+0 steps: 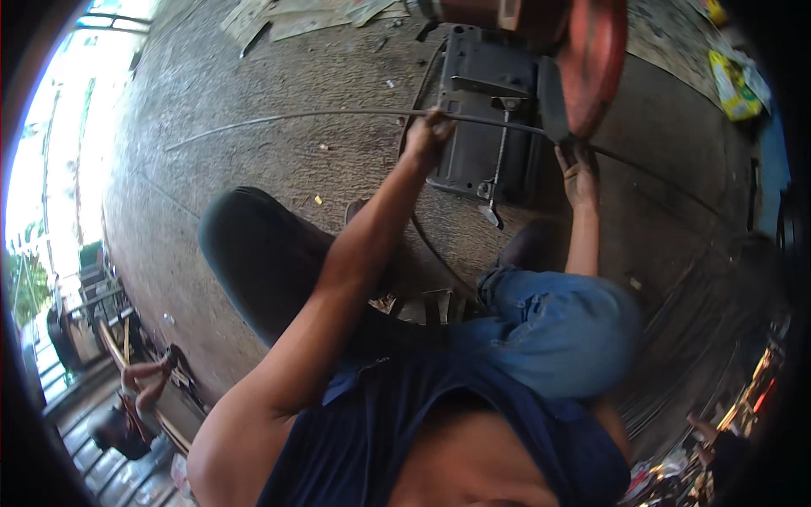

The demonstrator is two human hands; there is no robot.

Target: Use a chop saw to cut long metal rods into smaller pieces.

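A long thin metal rod (296, 112) runs from the left across the dark base (481, 156) of a cut-off saw. Its line continues to the right past the saw's red disc guard (596, 63). My left hand (432, 131) is closed around the rod at the base's left edge. My right hand (581, 176) is just below the guard, palm partly showing, its fingers bent up around the rod. A clamp screw with a handle (498, 160) lies on the base between my hands. The guard hides where the rod passes the disc.
A black cable (435, 249) curves from the saw toward my feet. Flattened cardboard (312, 17) lies at the far left, and a yellow bag (735, 89) at the far right. Another person (127, 422) sits at the lower left. Long rods (676, 372) lie at the lower right.
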